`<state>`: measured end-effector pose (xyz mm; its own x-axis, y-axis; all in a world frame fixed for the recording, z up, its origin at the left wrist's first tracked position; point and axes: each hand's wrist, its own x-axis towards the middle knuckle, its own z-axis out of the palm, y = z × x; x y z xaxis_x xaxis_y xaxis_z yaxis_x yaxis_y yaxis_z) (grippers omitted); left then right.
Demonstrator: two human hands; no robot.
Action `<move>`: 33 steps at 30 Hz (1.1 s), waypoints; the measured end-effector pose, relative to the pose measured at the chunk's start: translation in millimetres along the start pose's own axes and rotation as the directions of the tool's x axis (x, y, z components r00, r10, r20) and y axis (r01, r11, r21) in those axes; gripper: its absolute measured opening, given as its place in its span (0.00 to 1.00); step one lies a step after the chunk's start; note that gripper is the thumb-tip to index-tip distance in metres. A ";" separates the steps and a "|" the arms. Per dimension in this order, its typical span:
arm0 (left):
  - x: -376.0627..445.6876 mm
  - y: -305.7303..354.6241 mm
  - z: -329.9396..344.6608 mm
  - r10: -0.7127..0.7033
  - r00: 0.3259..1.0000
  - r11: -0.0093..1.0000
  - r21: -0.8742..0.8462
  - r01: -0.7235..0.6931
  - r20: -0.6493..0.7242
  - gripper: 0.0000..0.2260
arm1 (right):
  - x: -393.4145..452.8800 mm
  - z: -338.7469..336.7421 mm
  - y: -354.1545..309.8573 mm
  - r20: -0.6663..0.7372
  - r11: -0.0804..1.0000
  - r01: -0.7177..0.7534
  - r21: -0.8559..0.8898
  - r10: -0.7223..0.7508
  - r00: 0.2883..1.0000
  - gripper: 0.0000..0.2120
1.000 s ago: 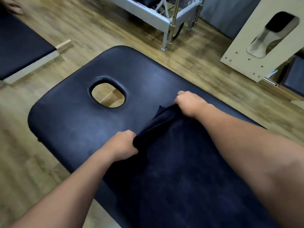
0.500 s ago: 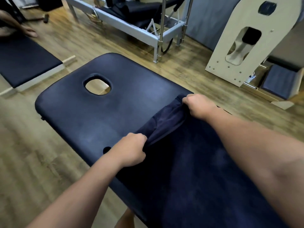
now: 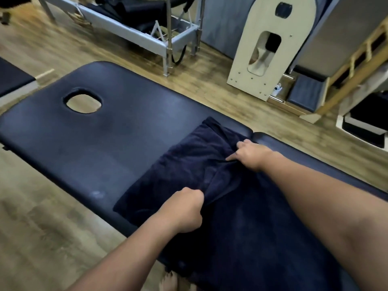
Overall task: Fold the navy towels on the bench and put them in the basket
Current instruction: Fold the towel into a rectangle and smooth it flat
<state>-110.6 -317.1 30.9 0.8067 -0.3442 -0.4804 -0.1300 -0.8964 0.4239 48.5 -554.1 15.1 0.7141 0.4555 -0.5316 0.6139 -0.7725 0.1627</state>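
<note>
A navy towel (image 3: 189, 164) lies spread across the right half of a padded navy bench (image 3: 88, 143), its far-left corner reaching toward the seam between the bench's two cushions. The left hand (image 3: 184, 211), fingers curled tight, grips a bunched ridge of the cloth near the bench's near edge. The right hand (image 3: 249, 154) pinches the same ridge farther back, its index finger extended along the fabric and the other fingers curled into the cloth. Both bare forearms reach in from the near side.

The bench's smooth, faintly scuffed upholstery shows an oval face hole (image 3: 83, 103) at its left end, through which the floor is visible. Wood-plank flooring (image 3: 42, 238) surrounds it. At the far side stands a grey metal-framed exercise apparatus (image 3: 134, 32), and to its right a cream wooden panel (image 3: 270, 49) with rounded cut-outs. A wooden ladder frame (image 3: 352, 61) leans at far right, beside a small dark padded box (image 3: 304, 95). A second dark padded surface (image 3: 12, 78) sits at the left edge.
</note>
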 end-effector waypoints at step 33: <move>18.9 325.7 228.0 0.075 0.971 0.988 -0.147 -0.042 0.227 0.17 | -244.6 236.1 157.8 -0.161 0.932 -0.313 0.181 0.342 0.926 0.16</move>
<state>-269.1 -679.3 -15.2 0.6428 -0.4651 -0.6087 -0.0775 -0.8300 0.5523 -108.7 -891.8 -25.5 0.9252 0.2292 -0.3025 0.2883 -0.9427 0.1677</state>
